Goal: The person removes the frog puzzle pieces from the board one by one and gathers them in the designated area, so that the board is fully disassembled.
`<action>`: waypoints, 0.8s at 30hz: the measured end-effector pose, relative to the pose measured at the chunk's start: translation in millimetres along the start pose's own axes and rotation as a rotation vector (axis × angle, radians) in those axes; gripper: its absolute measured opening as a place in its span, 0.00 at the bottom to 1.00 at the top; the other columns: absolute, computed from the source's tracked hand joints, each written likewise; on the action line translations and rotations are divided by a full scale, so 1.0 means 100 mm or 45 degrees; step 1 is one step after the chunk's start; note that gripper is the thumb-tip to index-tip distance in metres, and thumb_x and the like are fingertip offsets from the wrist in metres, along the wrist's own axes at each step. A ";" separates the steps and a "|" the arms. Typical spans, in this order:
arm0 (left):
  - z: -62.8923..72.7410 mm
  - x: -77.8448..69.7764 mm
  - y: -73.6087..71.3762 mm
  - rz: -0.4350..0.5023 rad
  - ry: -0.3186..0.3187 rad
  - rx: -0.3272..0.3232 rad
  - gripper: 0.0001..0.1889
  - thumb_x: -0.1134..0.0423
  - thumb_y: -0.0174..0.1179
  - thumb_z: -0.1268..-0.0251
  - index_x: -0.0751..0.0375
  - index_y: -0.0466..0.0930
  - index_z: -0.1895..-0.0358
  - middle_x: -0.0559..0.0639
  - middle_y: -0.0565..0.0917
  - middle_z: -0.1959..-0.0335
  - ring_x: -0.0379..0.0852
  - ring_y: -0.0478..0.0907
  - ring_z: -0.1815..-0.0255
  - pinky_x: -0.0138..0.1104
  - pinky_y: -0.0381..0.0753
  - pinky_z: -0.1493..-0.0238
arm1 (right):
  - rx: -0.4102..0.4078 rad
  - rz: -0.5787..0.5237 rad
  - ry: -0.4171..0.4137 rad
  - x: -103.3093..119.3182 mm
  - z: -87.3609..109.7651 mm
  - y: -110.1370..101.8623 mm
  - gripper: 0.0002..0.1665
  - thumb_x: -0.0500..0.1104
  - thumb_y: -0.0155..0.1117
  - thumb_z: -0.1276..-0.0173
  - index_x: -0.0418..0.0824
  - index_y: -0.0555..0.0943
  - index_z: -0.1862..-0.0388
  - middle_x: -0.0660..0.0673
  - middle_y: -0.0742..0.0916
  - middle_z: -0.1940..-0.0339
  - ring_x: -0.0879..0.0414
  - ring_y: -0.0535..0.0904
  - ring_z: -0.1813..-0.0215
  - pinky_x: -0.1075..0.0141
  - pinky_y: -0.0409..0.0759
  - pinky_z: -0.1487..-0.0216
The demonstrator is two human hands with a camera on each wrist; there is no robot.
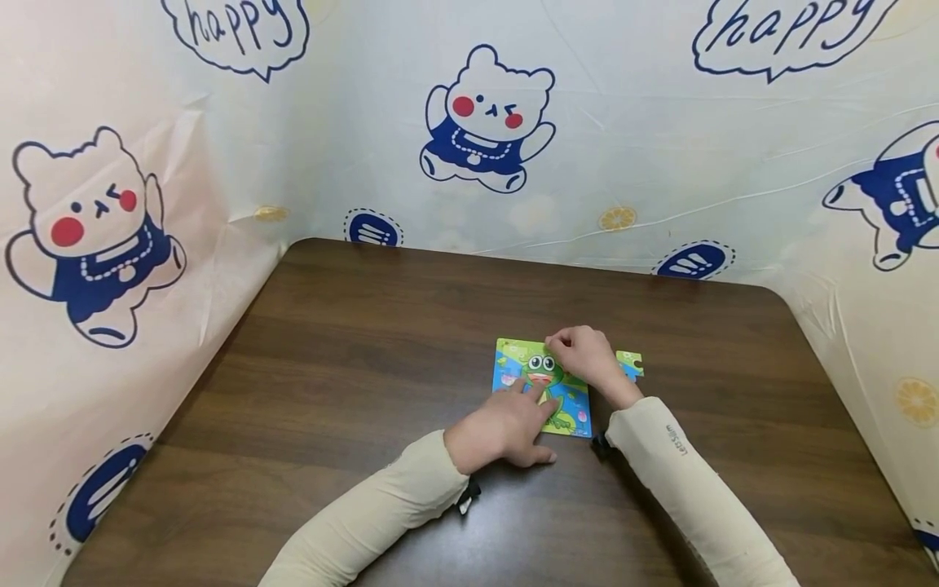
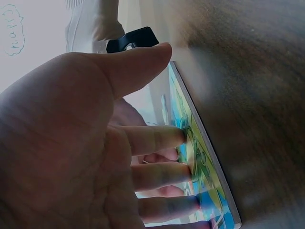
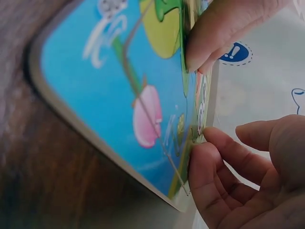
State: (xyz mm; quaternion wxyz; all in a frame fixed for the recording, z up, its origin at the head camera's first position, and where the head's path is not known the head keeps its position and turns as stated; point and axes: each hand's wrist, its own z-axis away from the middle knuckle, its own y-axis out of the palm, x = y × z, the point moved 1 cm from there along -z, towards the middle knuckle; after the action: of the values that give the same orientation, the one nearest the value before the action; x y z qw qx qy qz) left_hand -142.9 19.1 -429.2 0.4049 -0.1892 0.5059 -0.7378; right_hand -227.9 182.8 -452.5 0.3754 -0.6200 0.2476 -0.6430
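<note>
A frog jigsaw puzzle (image 1: 575,412) with a green and blue picture lies flat on the brown table. My left hand (image 1: 506,428) rests on its lower left part, fingers spread and fairly straight. In the left wrist view the fingertips (image 2: 178,171) touch the picture, with the thumb held apart. At the puzzle's upper right is my right hand (image 1: 587,355), its fingers bent and fingertips at the picture's surface. The right wrist view shows these curled fingers (image 3: 205,176) against the puzzle; I cannot tell whether they pinch a piece. The right hand hides the puzzle's upper right corner.
A loose jigsaw piece (image 1: 629,364) with a notched edge shows just right of the right hand. The wooden table (image 1: 352,350) extends around the puzzle. A printed cloth (image 1: 330,130) with cartoon bears hangs along the table's back and sides.
</note>
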 end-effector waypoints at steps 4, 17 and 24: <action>-0.01 0.00 0.01 -0.003 0.002 -0.002 0.43 0.31 0.57 0.33 0.44 0.59 0.20 0.52 0.55 0.17 0.58 0.54 0.17 0.48 0.66 0.24 | -0.038 0.044 -0.035 0.01 0.03 0.00 0.27 0.52 0.56 0.21 0.43 0.87 0.79 0.52 0.72 0.92 0.57 0.63 0.87 0.66 0.63 0.80; 0.00 -0.01 0.00 -0.013 -0.011 -0.005 0.43 0.31 0.57 0.34 0.44 0.59 0.20 0.53 0.56 0.17 0.59 0.53 0.17 0.51 0.65 0.24 | 0.002 0.091 -0.119 0.07 0.03 0.00 0.25 0.51 0.58 0.22 0.42 0.91 0.75 0.49 0.75 0.90 0.59 0.58 0.88 0.67 0.59 0.80; -0.01 -0.03 -0.02 -0.025 0.004 0.001 0.43 0.31 0.57 0.33 0.45 0.59 0.20 0.53 0.56 0.17 0.60 0.54 0.17 0.51 0.66 0.24 | 0.020 0.080 -0.128 0.08 -0.01 -0.01 0.19 0.51 0.58 0.22 0.41 0.91 0.60 0.46 0.85 0.79 0.56 0.63 0.84 0.66 0.62 0.78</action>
State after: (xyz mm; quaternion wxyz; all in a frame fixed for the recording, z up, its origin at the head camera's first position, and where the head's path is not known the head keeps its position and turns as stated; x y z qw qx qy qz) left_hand -142.5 22.1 -427.4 0.3970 -0.1929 0.5044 -0.7422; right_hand -228.4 177.2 -447.3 0.4122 -0.6405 0.2426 -0.6008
